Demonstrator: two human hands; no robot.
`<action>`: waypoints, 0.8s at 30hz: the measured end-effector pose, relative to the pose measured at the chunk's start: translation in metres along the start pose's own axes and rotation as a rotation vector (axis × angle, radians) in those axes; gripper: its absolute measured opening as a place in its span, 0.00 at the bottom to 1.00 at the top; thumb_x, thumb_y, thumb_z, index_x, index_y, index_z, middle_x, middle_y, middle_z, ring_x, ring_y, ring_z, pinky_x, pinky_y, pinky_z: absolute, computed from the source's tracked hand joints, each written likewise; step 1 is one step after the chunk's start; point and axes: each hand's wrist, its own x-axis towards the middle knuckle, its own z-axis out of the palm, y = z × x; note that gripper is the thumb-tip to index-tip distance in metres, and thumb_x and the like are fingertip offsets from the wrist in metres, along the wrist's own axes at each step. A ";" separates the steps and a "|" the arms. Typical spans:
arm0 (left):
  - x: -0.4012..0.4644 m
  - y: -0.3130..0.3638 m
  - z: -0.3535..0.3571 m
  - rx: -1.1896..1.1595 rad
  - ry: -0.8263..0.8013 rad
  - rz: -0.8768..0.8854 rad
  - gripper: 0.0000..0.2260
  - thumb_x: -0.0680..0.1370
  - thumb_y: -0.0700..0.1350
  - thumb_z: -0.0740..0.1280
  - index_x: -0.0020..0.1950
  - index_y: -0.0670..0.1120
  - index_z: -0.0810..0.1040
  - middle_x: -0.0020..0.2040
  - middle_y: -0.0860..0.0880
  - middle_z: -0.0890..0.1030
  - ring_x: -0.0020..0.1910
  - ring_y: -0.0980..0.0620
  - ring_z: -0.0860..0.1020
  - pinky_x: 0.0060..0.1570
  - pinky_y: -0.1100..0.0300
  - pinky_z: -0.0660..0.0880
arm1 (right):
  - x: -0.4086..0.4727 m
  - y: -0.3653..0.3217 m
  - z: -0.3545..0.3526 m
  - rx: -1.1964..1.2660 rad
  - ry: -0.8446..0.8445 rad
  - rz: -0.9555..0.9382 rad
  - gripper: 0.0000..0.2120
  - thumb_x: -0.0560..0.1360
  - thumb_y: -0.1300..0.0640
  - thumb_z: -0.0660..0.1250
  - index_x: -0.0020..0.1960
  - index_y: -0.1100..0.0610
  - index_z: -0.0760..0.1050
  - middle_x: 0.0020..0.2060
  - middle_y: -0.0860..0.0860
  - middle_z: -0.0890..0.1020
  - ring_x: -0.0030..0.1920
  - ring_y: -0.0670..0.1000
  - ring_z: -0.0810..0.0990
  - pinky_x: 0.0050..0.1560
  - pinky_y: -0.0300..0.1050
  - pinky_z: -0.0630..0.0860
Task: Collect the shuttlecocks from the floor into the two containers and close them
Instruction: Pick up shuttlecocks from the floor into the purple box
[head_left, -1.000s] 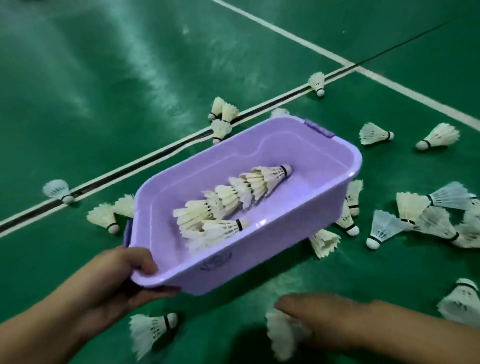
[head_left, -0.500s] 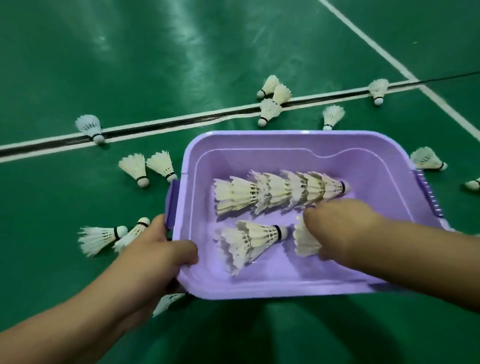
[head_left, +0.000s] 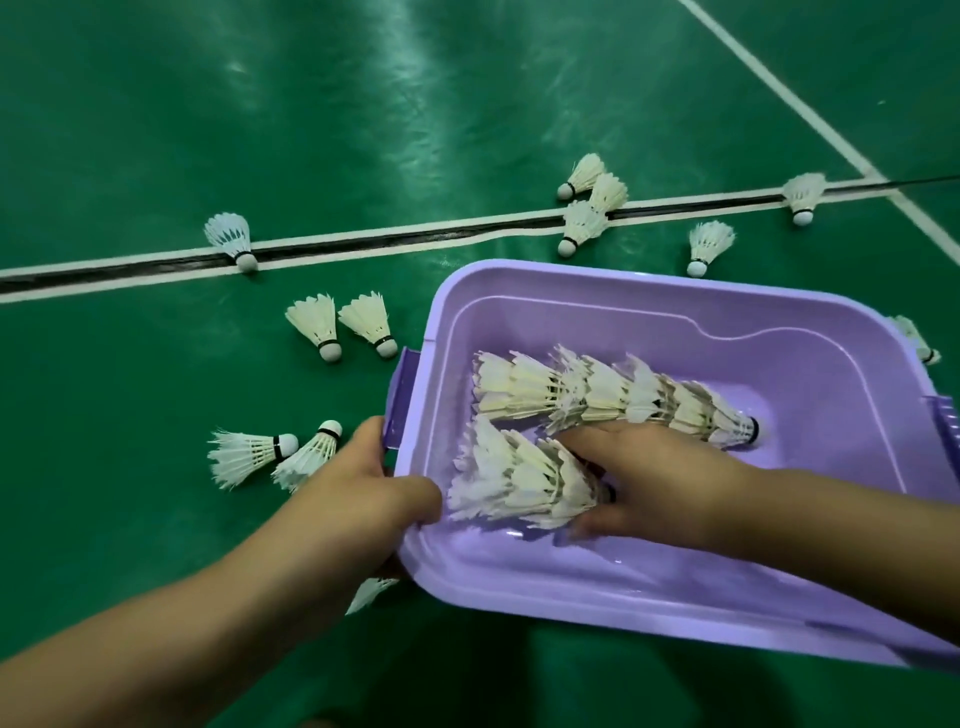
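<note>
A purple plastic container (head_left: 675, 597) sits on the green court floor with no lid on it. Inside lie two nested rows of white shuttlecocks: a long row (head_left: 602, 392) along the far side and a short stack (head_left: 519, 480) nearer me. My left hand (head_left: 374, 488) grips the container's near left corner, thumb over the rim. My right hand (head_left: 654, 478) reaches into the container and holds the cork end of the short stack between thumb and fingers. Several loose shuttlecocks lie on the floor, such as a pair (head_left: 337, 325) left of the container.
More shuttlecocks lie by the black-and-white court line (head_left: 389, 241): one at the left (head_left: 231, 239), a cluster of three (head_left: 587, 208) behind the container, others (head_left: 709, 247) to the right. Two lie beside my left hand (head_left: 275, 454). One peeks out under the container (head_left: 371, 592).
My right hand picked a shuttlecock off the floor, carried it into the container and pushed it onto the short stack. The view swung so the container now sits right of centre.
</note>
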 end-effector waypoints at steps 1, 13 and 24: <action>0.000 -0.001 -0.002 -0.005 -0.001 0.002 0.20 0.71 0.31 0.63 0.57 0.50 0.73 0.46 0.41 0.84 0.37 0.42 0.81 0.35 0.53 0.75 | 0.001 -0.004 -0.001 0.047 -0.011 -0.025 0.27 0.67 0.37 0.70 0.57 0.51 0.68 0.49 0.48 0.77 0.49 0.52 0.75 0.46 0.46 0.72; 0.004 -0.002 -0.091 -0.301 0.373 0.144 0.17 0.72 0.30 0.61 0.57 0.47 0.74 0.46 0.45 0.83 0.33 0.51 0.81 0.37 0.55 0.75 | 0.059 -0.077 -0.061 0.006 0.770 -0.249 0.26 0.71 0.34 0.56 0.44 0.56 0.77 0.29 0.48 0.74 0.31 0.53 0.76 0.31 0.42 0.69; 0.013 -0.030 -0.221 -0.566 0.839 0.279 0.24 0.72 0.28 0.58 0.67 0.43 0.67 0.61 0.44 0.77 0.52 0.43 0.79 0.34 0.50 0.80 | 0.176 -0.131 0.036 -0.283 -0.012 -0.218 0.30 0.76 0.62 0.60 0.74 0.46 0.54 0.75 0.52 0.53 0.71 0.57 0.61 0.62 0.52 0.66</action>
